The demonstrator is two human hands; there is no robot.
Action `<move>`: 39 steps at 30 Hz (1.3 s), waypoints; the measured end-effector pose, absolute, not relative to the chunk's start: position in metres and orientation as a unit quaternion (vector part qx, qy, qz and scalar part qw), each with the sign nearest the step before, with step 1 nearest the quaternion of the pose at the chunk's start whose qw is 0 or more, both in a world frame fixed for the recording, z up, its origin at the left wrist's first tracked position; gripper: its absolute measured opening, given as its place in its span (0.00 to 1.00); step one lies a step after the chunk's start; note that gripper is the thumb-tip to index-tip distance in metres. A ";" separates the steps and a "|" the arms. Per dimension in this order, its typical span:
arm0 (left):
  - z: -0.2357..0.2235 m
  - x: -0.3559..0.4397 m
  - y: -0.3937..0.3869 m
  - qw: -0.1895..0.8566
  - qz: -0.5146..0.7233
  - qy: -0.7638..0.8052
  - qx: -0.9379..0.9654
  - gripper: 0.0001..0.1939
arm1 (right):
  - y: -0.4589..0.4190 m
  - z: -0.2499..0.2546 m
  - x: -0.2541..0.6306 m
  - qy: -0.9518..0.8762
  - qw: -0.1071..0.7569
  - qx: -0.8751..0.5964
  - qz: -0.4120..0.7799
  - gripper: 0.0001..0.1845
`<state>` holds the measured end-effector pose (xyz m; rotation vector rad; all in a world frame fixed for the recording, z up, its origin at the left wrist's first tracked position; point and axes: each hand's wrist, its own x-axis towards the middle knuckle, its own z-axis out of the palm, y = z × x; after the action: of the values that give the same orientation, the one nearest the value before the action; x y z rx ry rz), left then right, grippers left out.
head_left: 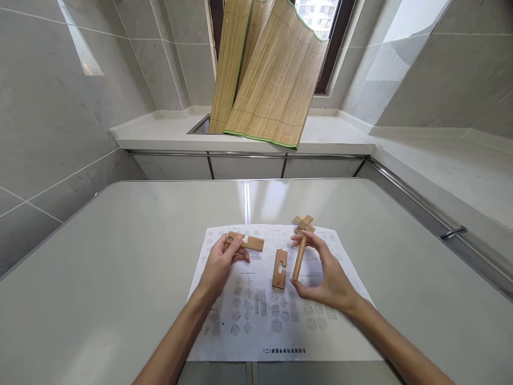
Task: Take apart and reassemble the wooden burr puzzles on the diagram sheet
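Observation:
My left hand (226, 262) pinches a flat notched wooden puzzle piece (254, 244) by its marked end, above the left part of a printed sheet. Between thumb and fingers, my right hand (326, 272) grips a wooden rod (299, 259) by its two ends, tilted slightly. A second flat wooden piece (279, 268) with a cut-out on one edge lies on the sheet between the hands. Just beyond my right fingertips sits a cross-shaped wooden piece (303, 222) at the sheet's far edge.
The printed instruction sheet (256, 342) with small diagrams lies on a pale table (120, 256). Past the table's far edge are a metal rail (246, 154) and a white ledge (160, 133). A bamboo mat (276, 80) hangs over the ledge by the window.

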<state>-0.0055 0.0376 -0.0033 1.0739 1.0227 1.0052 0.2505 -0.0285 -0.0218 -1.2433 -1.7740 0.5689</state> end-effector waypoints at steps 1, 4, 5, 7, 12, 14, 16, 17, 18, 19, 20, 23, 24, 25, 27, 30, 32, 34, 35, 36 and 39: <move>-0.003 -0.006 0.038 0.605 0.429 0.458 0.491 0.17 | -0.028 -0.022 0.252 -0.714 0.418 -0.509 0.236 0.51; -0.004 -0.002 0.033 0.548 0.393 0.471 0.569 0.17 | -0.026 -0.025 0.253 -0.740 0.361 -0.516 0.235 0.49; -0.005 0.001 0.030 0.523 0.384 0.472 0.596 0.18 | -0.025 -0.028 0.253 -0.750 0.349 -0.513 0.230 0.50; -0.007 0.005 0.025 0.472 0.361 0.472 0.651 0.20 | -0.024 -0.031 0.255 -0.762 0.337 -0.509 0.217 0.53; -0.020 0.005 0.021 0.352 0.325 0.447 0.755 0.20 | -0.020 -0.033 0.264 -0.790 0.291 -0.502 0.198 0.51; -0.024 0.004 0.022 0.313 0.323 0.441 0.777 0.19 | -0.019 -0.031 0.269 -0.800 0.268 -0.497 0.204 0.50; -0.027 0.003 0.023 0.282 0.310 0.444 0.792 0.18 | -0.019 -0.030 0.272 -0.805 0.251 -0.494 0.211 0.49; -0.027 0.003 0.024 0.266 0.301 0.447 0.799 0.18 | -0.019 -0.030 0.272 -0.807 0.246 -0.493 0.214 0.49; -0.027 0.004 0.024 0.249 0.293 0.447 0.807 0.17 | -0.020 -0.029 0.272 -0.807 0.242 -0.492 0.217 0.49; -0.028 0.004 0.024 0.233 0.284 0.446 0.816 0.17 | -0.020 -0.029 0.272 -0.809 0.239 -0.490 0.221 0.49; -0.028 0.005 0.023 0.218 0.276 0.441 0.826 0.16 | -0.021 -0.029 0.271 -0.810 0.238 -0.488 0.223 0.49; -0.029 0.008 0.022 0.176 0.257 0.426 0.849 0.14 | -0.021 -0.029 0.266 -0.817 0.239 -0.477 0.220 0.50; -0.029 0.009 0.022 0.167 0.254 0.424 0.853 0.14 | -0.021 -0.030 0.265 -0.819 0.240 -0.474 0.216 0.50; -0.029 0.010 0.022 0.162 0.255 0.424 0.854 0.14 | -0.021 -0.030 0.264 -0.820 0.242 -0.473 0.212 0.50; -0.028 0.010 0.020 0.167 0.266 0.422 0.850 0.14 | -0.021 -0.032 0.261 -0.819 0.245 -0.475 0.207 0.49; -0.023 0.008 0.017 0.205 0.276 0.388 0.855 0.21 | -0.020 -0.034 0.258 -0.815 0.249 -0.475 0.217 0.48; -0.019 0.008 0.015 0.233 0.256 0.345 0.872 0.34 | -0.021 -0.034 0.256 -0.815 0.251 -0.470 0.229 0.47; -0.018 0.008 0.014 0.243 0.229 0.311 0.890 0.48 | -0.021 -0.034 0.254 -0.811 0.254 -0.465 0.245 0.47; -0.018 0.008 0.014 0.243 0.220 0.300 0.896 0.53 | -0.021 -0.034 0.254 -0.809 0.256 -0.464 0.256 0.48; -0.019 0.009 0.015 0.241 0.215 0.294 0.900 0.56 | -0.021 -0.035 0.253 -0.805 0.256 -0.463 0.268 0.48; -0.022 0.010 0.017 0.241 0.215 0.288 0.901 0.57 | -0.021 -0.036 0.253 -0.792 0.262 -0.463 0.302 0.50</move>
<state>0.0095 0.0171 -0.0217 2.4662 0.7886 0.5884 0.2532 -0.0209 -0.0355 -1.2519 -2.1423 0.8169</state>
